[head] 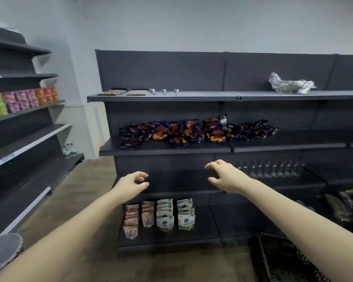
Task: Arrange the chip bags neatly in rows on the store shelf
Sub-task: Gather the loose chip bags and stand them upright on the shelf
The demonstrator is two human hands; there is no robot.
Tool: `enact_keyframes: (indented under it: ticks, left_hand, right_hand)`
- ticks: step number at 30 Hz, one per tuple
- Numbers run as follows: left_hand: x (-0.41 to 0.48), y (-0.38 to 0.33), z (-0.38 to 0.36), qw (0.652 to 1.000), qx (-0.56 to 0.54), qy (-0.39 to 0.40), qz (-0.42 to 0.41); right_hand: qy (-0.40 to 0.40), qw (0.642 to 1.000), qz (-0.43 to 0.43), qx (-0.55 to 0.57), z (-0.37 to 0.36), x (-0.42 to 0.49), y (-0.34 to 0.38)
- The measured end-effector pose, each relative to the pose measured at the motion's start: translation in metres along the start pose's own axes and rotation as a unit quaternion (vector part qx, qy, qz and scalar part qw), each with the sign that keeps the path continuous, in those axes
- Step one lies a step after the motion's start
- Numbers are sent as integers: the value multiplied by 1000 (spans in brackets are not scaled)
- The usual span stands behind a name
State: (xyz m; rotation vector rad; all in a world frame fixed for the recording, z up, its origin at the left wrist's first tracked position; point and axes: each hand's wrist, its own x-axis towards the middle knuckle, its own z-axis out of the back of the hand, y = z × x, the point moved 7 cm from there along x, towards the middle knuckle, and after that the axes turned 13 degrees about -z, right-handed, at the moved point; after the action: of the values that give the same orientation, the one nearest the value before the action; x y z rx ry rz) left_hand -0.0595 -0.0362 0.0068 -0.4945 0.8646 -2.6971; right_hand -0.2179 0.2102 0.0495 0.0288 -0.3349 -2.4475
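The chip bags (192, 132) are seen heaped in a loose, overlapping pile on the middle shelf (165, 149) of the dark shelving unit (171, 70), some lying flat and some propped up. Their print cannot be read, and the bags at the right end of the pile are lost in shadow.

The left hand (134, 183) is held in the air below that shelf. Its fingers are loosely curled, thumb and forefinger close together, with nothing pinched between them. The right hand (225, 177) is likewise held clear of the shelf, fingers drooping and slightly spread, with nothing gripped.

Behind the right hand a row of clear bottles (273, 168) is blurred and partly covered by the wrist. On the bottom shelf (204, 226) small pouches (165, 214) are stood in four rows. A crumpled clear plastic bag (289, 85) is laid on the top shelf (202, 94); its contents cannot be made out. A wire basket (283, 261) is cut off by the lower edge.
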Motion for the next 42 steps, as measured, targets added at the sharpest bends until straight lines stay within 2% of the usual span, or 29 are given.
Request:
enact_keyframes:
  ticks: [3,6,13,23,29,36,42]
  left_hand:
    - [28,28,-5,999,-13,25,22]
    - [63,54,1,998,-17,50,23]
    - [153,129,57,999,-28,32,25]
    - [253,230,71,997,-40,33,58]
    - [324,280,72,995,-45,-5,92]
    - [378,331,67,988,-40,-33,144]
    - [408,382,74,978,-20,-77,190]
  right_hand:
    - [-42,999,-14,-10,-14,44,12]
    - [-25,999,-47,-2,-37,98,21]
    - [7,995,-91,48,-70,218,59]
    - [12,996,-23,82,-114,363,130]
    - [31,996,23,83,-133,468,150]
    - [102,988,95,73,-164,556,185]
    - [163,967,32,193,-216,587,214]
